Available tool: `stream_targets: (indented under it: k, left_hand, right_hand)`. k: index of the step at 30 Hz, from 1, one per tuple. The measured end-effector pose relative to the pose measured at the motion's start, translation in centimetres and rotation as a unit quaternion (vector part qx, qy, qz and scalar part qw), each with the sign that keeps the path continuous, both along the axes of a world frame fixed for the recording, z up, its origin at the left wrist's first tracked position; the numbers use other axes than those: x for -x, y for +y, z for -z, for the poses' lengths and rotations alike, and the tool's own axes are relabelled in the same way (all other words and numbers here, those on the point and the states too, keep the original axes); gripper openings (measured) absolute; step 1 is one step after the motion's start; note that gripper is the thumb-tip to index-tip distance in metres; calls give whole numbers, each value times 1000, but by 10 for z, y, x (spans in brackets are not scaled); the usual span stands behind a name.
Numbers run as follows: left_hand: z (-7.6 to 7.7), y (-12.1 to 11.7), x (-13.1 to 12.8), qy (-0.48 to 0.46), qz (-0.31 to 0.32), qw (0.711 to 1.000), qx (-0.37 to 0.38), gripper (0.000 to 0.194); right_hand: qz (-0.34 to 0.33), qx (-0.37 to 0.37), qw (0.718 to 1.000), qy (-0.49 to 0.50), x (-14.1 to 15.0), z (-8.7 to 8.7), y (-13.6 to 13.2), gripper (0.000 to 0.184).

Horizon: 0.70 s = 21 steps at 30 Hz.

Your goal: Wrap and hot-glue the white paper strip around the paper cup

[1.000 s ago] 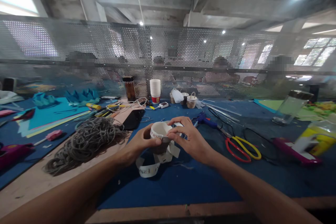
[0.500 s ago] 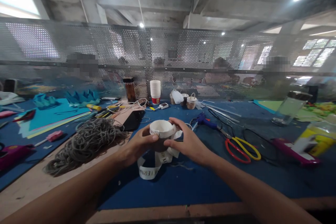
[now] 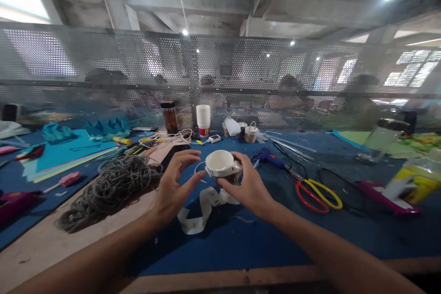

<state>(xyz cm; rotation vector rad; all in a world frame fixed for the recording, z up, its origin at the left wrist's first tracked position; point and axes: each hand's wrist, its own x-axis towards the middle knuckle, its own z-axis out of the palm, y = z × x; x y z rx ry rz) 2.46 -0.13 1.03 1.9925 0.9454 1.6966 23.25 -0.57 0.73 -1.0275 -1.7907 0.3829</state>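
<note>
A small paper cup [image 3: 220,161], white inside with a darker lower wall, is held above the blue mat by my right hand [image 3: 250,188], its thumb in front and fingers behind. Around the cup's rim runs a white printed ribbon [image 3: 206,204], whose loose length curls down onto the mat toward me. Just left of the cup, my left hand [image 3: 177,183] is open, thumb and fingers apart, not touching it.
Grey cord [image 3: 113,188] lies heaped at left. Scissors [image 3: 317,193] and a blue glue gun [image 3: 270,158] lie to the right, near a glass jar [image 3: 381,142]. Stacked paper cups [image 3: 203,119] and small wrapped cups [image 3: 250,133] stand behind, before a perforated metal screen [image 3: 223,64].
My left hand has let go of the cup and moved left, its fingers spreading. The cup has shifted slightly right in my right hand, and the hanging ribbon has changed its curl.
</note>
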Motion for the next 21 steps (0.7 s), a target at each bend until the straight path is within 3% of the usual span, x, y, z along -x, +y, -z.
stream_targets:
  k: [3, 6, 13, 21]
  left_hand:
    - [-2, -6, 2, 91, -53, 984, -143, 16]
    - [-1, -9, 3, 131, -49, 970, -199, 23]
    - [3, -9, 4, 170, -45, 969, -173, 29]
    - [4, -7, 8, 244, -51, 946, -207, 28]
  right_hand:
    - [26, -30, 998, -45, 0, 2, 0, 62]
    - [36, -62, 994, -80, 1, 2, -2, 64]
    - [39, -134, 982, -124, 1, 1, -5, 61]
    - [58, -176, 968, -170, -1, 2, -6, 61]
